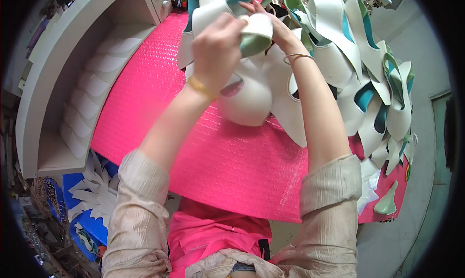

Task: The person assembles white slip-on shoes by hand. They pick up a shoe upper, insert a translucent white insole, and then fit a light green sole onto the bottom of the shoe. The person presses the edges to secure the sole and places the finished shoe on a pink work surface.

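Starting at my far left, a blue crate [87, 220] on the floor holds white star-shaped cut pieces [97, 193]. Above it a pale shelf unit [53, 84] carries a row of stacked white curved pieces [89, 91] in its open compartment.

Next to that runs the pink bubble-textured table cover [227, 166], which fills the middle of my view.

My left hand [215, 48] is raised over the cover, with a gold bracelet [199, 87] on the wrist. Its fingers are curled tight around the white and green shoe-upper piece [256, 33], gripping it from the left side. The piece is held up in the air above the table, folded over so its white face and pale green lining both show.

My right hand [271, 24] meets it from the other side, a thin bangle [299, 58] on that wrist. Its fingers pinch the piece's top and right edge; how far they wrap behind I cannot tell.

Below both hands lie loose white cut uppers [256, 99] on the cover.

To the right, a long overlapping row of white uppers with teal and green linings [373, 79] trails along the table edge, and 1 pale green piece [387, 203] rests near the lower right corner.
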{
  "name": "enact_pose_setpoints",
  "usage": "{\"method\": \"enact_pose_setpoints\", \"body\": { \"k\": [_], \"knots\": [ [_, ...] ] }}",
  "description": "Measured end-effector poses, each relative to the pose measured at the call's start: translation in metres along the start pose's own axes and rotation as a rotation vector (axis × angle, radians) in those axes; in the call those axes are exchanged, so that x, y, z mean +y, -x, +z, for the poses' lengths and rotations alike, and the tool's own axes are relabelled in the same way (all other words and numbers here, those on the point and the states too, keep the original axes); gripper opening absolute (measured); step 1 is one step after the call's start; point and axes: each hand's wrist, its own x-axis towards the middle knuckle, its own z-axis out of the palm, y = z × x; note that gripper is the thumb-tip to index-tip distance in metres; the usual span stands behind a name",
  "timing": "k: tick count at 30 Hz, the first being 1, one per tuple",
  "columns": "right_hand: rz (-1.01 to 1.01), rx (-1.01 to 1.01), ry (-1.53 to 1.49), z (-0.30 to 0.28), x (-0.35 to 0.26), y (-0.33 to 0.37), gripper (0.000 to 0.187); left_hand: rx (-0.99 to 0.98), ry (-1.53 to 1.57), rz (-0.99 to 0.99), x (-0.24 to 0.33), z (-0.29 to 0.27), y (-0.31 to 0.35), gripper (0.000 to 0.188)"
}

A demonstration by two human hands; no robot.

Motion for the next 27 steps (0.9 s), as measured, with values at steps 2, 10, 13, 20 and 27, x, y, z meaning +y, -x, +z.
{"method": "enact_pose_setpoints", "body": {
  "k": [2,10,13,20,27],
  "knots": [
    [0.107,0.254,0.192,-0.006,0.004,0.015,0.065,0.239,0.091,0.095,-0.001,-0.039,-0.016,0.02],
    [-0.09,0.302,0.361,0.045,-0.066,0.049,0.047,0.026,0.439,-0.473,0.001,-0.109,-0.002,0.017],
    [0.141,-0.097,-0.126,0.085,-0.098,0.112,0.051,0.014,0.474,-0.456,0.014,-0.111,0.007,0.021],
    [0.216,0.048,-0.869,0.145,-0.104,0.226,0.039,-0.168,-0.148,0.031,0.013,-0.131,0.049,0.062],
    [0.017,0.557,-0.708,0.151,-0.1,0.299,0.033,-1.067,1.526,-0.619,0.125,-0.232,0.112,0.027]
  ]
}}
